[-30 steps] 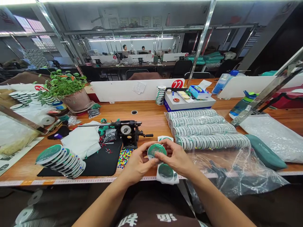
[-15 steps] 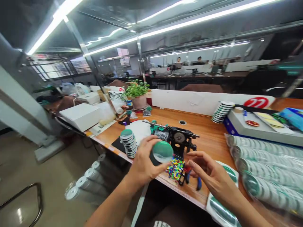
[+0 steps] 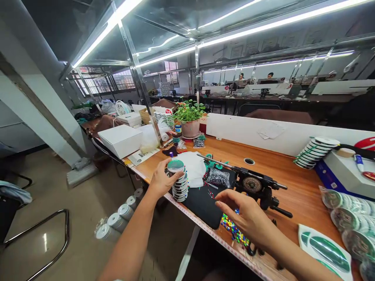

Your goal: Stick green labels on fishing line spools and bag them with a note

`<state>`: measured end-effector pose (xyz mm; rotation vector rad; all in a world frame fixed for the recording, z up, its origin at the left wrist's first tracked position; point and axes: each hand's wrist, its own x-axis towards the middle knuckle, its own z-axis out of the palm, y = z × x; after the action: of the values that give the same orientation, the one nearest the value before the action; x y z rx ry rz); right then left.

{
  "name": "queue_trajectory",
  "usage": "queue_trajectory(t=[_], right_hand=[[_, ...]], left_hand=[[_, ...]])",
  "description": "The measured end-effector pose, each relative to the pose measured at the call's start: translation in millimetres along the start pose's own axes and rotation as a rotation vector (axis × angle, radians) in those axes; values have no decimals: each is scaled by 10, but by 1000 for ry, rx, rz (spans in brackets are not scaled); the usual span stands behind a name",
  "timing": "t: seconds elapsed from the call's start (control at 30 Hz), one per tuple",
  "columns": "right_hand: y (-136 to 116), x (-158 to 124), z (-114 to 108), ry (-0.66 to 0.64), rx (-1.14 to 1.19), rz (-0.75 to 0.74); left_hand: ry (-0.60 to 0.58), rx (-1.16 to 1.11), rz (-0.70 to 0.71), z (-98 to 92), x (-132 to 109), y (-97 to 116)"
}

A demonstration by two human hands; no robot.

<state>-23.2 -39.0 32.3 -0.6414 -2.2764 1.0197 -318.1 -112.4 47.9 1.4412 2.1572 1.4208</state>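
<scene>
On wooden workbench [image 3: 287, 175]: black mat [image 3: 202, 201], hand-crank winder [image 3: 254, 186] at its two o'clock, stack of spools [image 3: 180, 189] at its ten o'clock near the bench edge. Pinched atop that stack in the closed fingers of the left hand [image 3: 161, 182]: green-labelled spool [image 3: 175, 166]. Hovering at the mat's four o'clock over coloured beads [image 3: 234, 231]: right hand [image 3: 250, 218], fingers loosely spread, gripping nothing. Best kept flat and centred over the pile, eased down, released only once settled; otherwise apt to tip the column. Half a second back: spool aloft before the winder, clear of the stack; right hand nearer the body.
</scene>
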Motion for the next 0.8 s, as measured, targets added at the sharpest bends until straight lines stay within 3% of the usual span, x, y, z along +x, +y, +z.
queue_trajectory(t=[0.17, 0.27, 0.37, 0.47, 0.63, 0.8], right_hand=[[-242, 735, 29, 70, -145, -317], [-421, 1338, 231, 0, -242, -551], [-492, 1726, 535, -191, -401, -509], [-445, 1811, 744, -352, -496, -452], [-381, 1753, 751, -380, -550, -458], [-382, 1800, 720, -413, -474, -423]], left_hand=[[168, -585, -241, 188, -166, -86], [133, -709, -256, 331, -201, -42], [28, -806, -203, 406, -192, -15], [17, -841, -195, 397, -202, -106], [73, -457, -174, 409, -488, -420], [112, -3, -239, 660, -876, -606]])
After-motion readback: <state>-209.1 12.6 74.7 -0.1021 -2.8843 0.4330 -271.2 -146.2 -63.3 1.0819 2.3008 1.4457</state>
